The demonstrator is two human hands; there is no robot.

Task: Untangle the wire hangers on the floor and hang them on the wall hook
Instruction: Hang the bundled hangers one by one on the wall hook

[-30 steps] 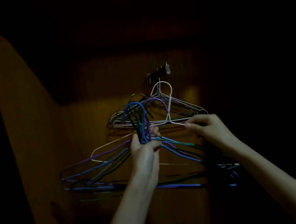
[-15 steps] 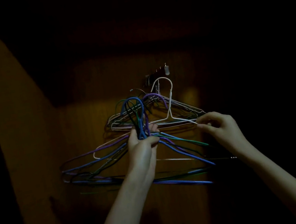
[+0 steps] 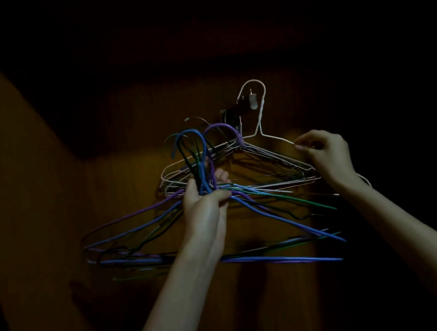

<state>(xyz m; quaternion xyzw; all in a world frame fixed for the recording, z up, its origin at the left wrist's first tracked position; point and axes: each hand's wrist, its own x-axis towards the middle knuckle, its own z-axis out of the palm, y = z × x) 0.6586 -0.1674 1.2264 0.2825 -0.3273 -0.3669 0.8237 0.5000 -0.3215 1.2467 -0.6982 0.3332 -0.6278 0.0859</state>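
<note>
Dim wooden wall (image 3: 136, 195) straight ahead, lit only in a patch around the wall hook (image 3: 242, 105), high and a little right of centre

Right hand (image 3: 327, 153) raised to the right of the hook, thumb and fingers pinching the right shoulder of a white wire hanger (image 3: 259, 107); hanger's curled top up at the hook, looping around the small pale piece on it, though whether seated over the hook or only held in front of it cannot be told in this light

Long axis of that hanger running left to right, roughly flat along the wall, its neck rising up to the hook from the middle; hook therefore up and to the left of the right hand, near but not touching it

Just below, a set of pale hangers (image 3: 231, 180) already dangling from the hook, fanned across the wall

Left hand (image 3: 206, 204) lower and left of the hook, fist curled tight around the gathered necks of a bundle of blue, purple and green hangers (image 3: 217, 240), their curved tops sticking up above the fist, their shoulders splaying wide to left and right, nearer than the wall

Right hand the nearer to the hook, and the only one free to steer; likely step in hand: settling the white hanger's top onto the hook, with the coloured bundle waiting below and not yet hung

Risk, as a judgement: white hanger's lower bar catching on the pale hangers beneath
</note>
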